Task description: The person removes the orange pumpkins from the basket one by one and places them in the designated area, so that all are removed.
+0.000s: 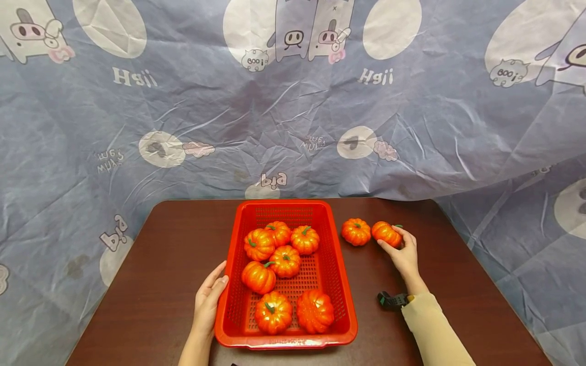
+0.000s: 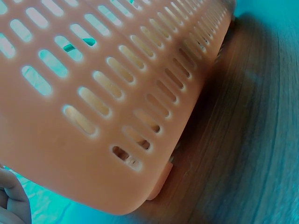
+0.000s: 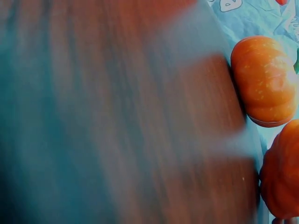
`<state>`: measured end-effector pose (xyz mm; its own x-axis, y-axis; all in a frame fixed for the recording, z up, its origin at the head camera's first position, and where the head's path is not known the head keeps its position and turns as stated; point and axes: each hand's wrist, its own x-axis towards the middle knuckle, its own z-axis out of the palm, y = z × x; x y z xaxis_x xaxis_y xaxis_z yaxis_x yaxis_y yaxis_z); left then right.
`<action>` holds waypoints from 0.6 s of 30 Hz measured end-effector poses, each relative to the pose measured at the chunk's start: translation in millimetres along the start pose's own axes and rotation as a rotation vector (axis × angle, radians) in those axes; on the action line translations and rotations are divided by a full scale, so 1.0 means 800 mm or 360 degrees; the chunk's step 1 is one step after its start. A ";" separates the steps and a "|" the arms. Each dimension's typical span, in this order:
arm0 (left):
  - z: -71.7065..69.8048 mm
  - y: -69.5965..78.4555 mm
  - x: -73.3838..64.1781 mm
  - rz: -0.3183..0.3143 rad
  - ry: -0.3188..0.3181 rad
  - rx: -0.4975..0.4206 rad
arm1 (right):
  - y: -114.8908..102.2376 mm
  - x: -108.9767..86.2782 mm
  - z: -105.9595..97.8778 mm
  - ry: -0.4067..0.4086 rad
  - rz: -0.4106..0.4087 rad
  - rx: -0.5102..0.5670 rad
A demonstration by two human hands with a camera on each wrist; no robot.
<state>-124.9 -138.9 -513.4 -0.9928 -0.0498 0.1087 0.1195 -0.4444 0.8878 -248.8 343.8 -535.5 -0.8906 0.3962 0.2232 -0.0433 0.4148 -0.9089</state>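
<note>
A red plastic basket [image 1: 345, 305] with slotted walls stands on the table with several small orange pumpkins, one of them at its lower left [image 1: 273, 312]. My left hand [image 1: 206, 300] holds the basket's left side at the rim; the left wrist view shows the outer wall [image 2: 103, 154] close up and a few curled fingers [image 2: 14, 198]. To the right of the basket, my right hand [image 1: 403, 254] grips a pumpkin [image 1: 385, 234] between thumb and fingers. Another pumpkin [image 1: 356, 232] sits between that one and the basket. Both loose pumpkins appear in the right wrist view, partly cut off.
Everything stands on a dark brown wooden table [image 1: 160, 284]. A black strap [image 1: 391, 301] is at my right wrist. Behind the table hangs a wrinkled blue-grey printed cloth [image 1: 256, 117], which also runs along both sides.
</note>
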 end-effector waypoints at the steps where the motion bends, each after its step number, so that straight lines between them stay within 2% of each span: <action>1: 0.000 0.000 0.000 -0.0003 0.0000 0.0001 | 0.001 0.001 0.001 0.0003 -0.0008 -0.0009; 12: -0.001 -0.001 0.000 -0.0007 -0.0041 -0.0005 | 0.006 0.008 0.006 0.0041 -0.0117 -0.0146; 18: 0.000 0.000 0.000 0.0015 -0.0017 0.0010 | 0.007 0.010 0.007 0.0043 -0.0147 -0.0203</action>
<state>-125.3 -138.7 -513.6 -0.9915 -0.0446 0.1220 0.1292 -0.4382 0.8896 -259.1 344.7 -540.7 -0.8728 0.3730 0.3147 -0.0648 0.5505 -0.8323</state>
